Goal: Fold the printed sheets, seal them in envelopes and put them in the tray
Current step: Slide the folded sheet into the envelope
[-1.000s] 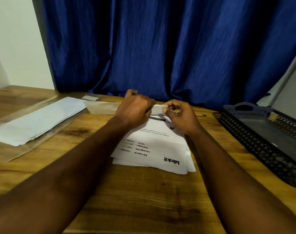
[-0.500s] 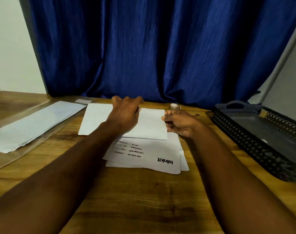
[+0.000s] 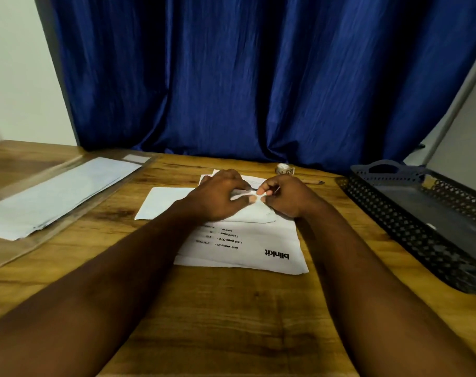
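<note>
A white envelope point(image 3: 163, 202) lies flat across the top of a small stack of printed sheets point(image 3: 258, 248) marked "blinkit". My left hand point(image 3: 218, 195) rests on the envelope's middle with curled fingers, its fingertips at the right end. My right hand point(image 3: 288, 195) pinches that same right end between thumb and forefinger, touching my left fingertips. What exactly is pinched there is too small to tell. The dark perforated tray point(image 3: 394, 221) stands to the right, apart from both hands.
A clear plastic sleeve holding several white envelopes point(image 3: 54, 194) lies at the left. A small tape roll point(image 3: 283, 167) and a pencil point(image 3: 313, 182) sit behind my hands. A blue curtain hangs behind the wooden table point(image 3: 231, 308).
The envelope, held up on edge a second ago, was laid flat on the sheets. My left hand slid right along it and now meets my right hand at its right end.
</note>
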